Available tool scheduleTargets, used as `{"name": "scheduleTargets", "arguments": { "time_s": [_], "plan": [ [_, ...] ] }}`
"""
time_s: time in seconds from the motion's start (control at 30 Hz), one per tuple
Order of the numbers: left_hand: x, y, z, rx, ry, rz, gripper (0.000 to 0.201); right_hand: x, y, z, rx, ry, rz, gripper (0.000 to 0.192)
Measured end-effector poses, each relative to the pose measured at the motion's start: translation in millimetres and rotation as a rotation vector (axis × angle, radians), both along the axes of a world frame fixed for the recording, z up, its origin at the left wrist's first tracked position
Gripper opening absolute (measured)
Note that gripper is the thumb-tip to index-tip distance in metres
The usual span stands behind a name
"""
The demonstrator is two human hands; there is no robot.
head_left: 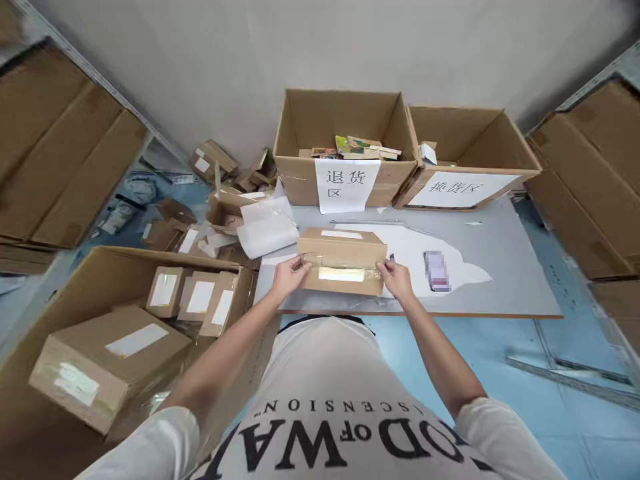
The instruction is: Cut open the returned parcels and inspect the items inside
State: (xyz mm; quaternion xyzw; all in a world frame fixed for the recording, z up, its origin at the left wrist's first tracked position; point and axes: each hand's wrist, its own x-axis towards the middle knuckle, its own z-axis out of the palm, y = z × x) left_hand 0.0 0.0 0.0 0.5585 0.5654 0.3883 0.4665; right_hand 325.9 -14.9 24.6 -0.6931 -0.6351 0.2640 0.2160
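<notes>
A closed cardboard box (340,252) with white labels and clear tape is held between my two hands, over the front of the grey table (505,267). My left hand (290,275) grips its left edge, thumb on the near face. At the opposite edge, my right hand (397,277) pinches the near right corner. Under and beyond the box lies a white sheet (460,267). A phone-like item (437,271), partly blurred out, rests on the sheet to the right of my right hand.
Behind stand two open cartons with handwritten signs, the left carton (300,180) and the right carton (520,160), with small boxes inside. A large carton (115,253) of labelled parcels is at my left. Crumpled white paper (267,227) and opened boxes lie beyond it.
</notes>
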Motion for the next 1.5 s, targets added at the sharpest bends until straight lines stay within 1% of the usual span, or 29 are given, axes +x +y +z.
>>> {"name": "scheduleTargets", "arguments": {
  "time_s": [0.13, 0.2, 0.3, 0.37, 0.5, 0.6, 0.67, 0.77, 0.87, 0.93, 1.0, 1.07, 1.1, 1.17, 1.23, 1.3, 1.4, 1.5],
  "plan": [
    [9, 1, 0.1, -0.019, -0.062, 0.029, 0.051, -1, 6, 4.6, 0.015, -0.036, -0.074, 0.048],
    [13, 2, 0.2, -0.041, -0.088, 0.076, 0.062, -1, 10, 7.9, 0.001, -0.056, -0.112, 0.049],
    [17, 6, -0.1, -0.064, -0.068, 0.166, 0.075, -2, 18, 11.3, -0.05, -0.068, -0.139, 0.052],
    [19, 12, -1.9, -0.055, -0.039, 0.191, 0.073, -1, 25, 10.0, -0.083, -0.074, -0.151, 0.052],
    [19, 27, -11.6, -0.056, -0.035, 0.164, 0.062, -2, 41, -1.8, -0.125, -0.087, -0.165, 0.053],
    [20, 36, -21.5, -0.072, -0.063, 0.16, 0.064, -2, 50, -12.3, -0.117, -0.083, -0.181, 0.054],
    [20, 39, -26.7, -0.056, -0.055, 0.174, 0.066, -1, 53, -17.3, -0.094, -0.064, -0.197, 0.054],
    [23, 37, -30.9, -0.014, -0.037, 0.193, 0.065, 1, 53, -22.3, -0.096, 0.013, -0.232, 0.057],
    [26, 28, -31.1, 0.03, 0.004, 0.232, 0.062, 3, 50, -27.4, -0.108, 0.128, -0.282, 0.057],
    [27, 22, -29.5, 0.061, 0.07, 0.255, 0.06, 4, 48, -31.7, -0.099, 0.209, -0.292, 0.056],
    [29, 18, -26.5, 0.097, 0.165, 0.257, 0.056, 9, 48, -36.6, -0.1, 0.299, -0.258, 0.057],
    [29, 17, -22.7, 0.137, 0.277, 0.25, 0.052, 19, 48, -42.3, -0.117, 0.38, -0.22, 0.059],
    [29, 17, -20.6, 0.16, 0.329, 0.246, 0.049, 26, 46, -45.7, -0.119, 0.387, -0.223, 0.06],
    [30, 17, -16.6, 0.211, 0.412, 0.229, 0.045, 44, 40, -54.0, -0.12, 0.265, -0.287, 0.056],
    [30, 15, -13.3, 0.261, 0.463, 0.191, 0.039, 61, 28, -64.5, -0.134, 0.06, -0.367, 0.048],
    [31, 11, -10.3, 0.308, 0.511, 0.142, 0.034, 71, 14, -76.3, -0.18, -0.06, -0.387, 0.041],
    [34, -2, -5.3, 0.39, 0.64, 0.05, 0.032, 72, -5, -92.7, -0.252, -0.099, -0.356, 0.041],
    [41, -18, 0.0, 0.457, 0.784, -0.121, 0.035, 61, -11, -103.4, -0.376, -0.205, -0.308, 0.045]
  ]
}}
